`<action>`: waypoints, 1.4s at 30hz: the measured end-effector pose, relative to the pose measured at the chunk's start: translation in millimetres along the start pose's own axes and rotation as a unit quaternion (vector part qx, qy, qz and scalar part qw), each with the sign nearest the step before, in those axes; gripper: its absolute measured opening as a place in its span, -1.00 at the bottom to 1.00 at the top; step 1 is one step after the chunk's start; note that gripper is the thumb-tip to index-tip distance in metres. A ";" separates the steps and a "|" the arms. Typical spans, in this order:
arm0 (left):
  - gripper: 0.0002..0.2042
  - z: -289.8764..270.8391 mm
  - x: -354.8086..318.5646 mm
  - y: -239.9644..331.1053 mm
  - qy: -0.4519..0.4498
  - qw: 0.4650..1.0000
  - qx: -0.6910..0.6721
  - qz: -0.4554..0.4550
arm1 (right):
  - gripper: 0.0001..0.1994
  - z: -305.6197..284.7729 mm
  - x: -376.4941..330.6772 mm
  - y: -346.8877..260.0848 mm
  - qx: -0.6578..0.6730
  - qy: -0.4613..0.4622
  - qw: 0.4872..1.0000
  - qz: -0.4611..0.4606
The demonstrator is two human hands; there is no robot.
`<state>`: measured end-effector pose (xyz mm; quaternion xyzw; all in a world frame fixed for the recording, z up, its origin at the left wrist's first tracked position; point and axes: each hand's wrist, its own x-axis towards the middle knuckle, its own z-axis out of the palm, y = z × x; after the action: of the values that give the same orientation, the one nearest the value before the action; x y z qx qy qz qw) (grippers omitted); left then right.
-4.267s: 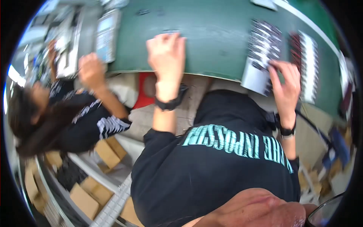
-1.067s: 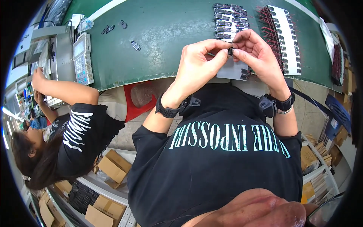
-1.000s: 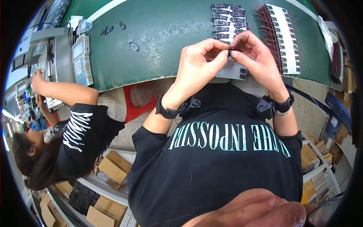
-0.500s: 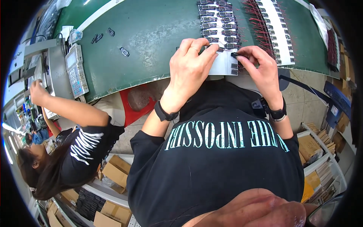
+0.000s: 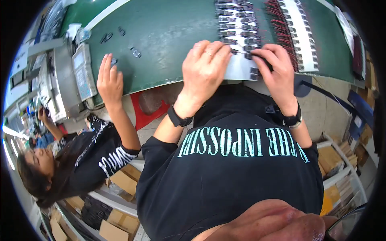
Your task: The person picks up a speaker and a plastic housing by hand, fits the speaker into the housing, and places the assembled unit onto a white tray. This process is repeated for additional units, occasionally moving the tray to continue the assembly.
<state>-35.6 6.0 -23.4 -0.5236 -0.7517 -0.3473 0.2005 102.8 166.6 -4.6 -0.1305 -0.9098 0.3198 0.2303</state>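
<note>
A white sheet (image 5: 240, 73) lies at the near edge of the green table, carrying two columns of small black parts (image 5: 250, 34) with thin wires. My left hand (image 5: 206, 66) is over its left side, fingers bent and pressed together at the lowest parts; what is between the fingertips is hidden. From the right, my right hand (image 5: 277, 70) pinches a small black part (image 5: 249, 56) at the lower end of the right column, against the sheet. Just below sits another small black piece (image 5: 253, 74), near the sheet's corner.
Another white strip (image 5: 307, 52) with black parts and red wires (image 5: 279, 32) lies to the right. Several loose black parts (image 5: 136, 52) are scattered on the table (image 5: 165, 36) at left. A co-worker's hand (image 5: 110, 82) reaches over the table beside a grey keypad device (image 5: 83, 72).
My right hand's fingertips have come down onto the sheet with the black part. My left hand stays about where it was. The co-worker's hand has moved right, over the table, beside a loose part.
</note>
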 end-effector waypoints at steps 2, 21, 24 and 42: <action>-0.80 -5.7 -2.2 -2.3 0.012 0.999 0.032 -0.002 | -0.80 -6.2 -0.2 -9.0 -0.082 0.064 0.994 -0.037; -0.83 -83.1 -32.5 -98.6 -0.003 0.928 0.269 -0.258 | -0.86 -23.6 -7.6 -38.9 -0.052 -0.140 0.988 0.044; -0.85 -78.7 -23.8 -96.6 0.006 0.942 0.246 -0.230 | -0.86 -20.5 -7.7 -43.2 -0.078 -0.125 0.989 0.028; -0.74 -17.8 -2.3 32.0 -0.130 0.827 -0.435 -0.331 | -0.84 -24.7 -19.0 -29.8 -0.073 -0.113 0.991 0.027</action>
<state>-6.1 -1.8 -2.9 -0.3162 -0.6703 -0.6126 -0.2746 128.9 149.5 25.2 -0.1349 -0.9470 0.2712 0.1073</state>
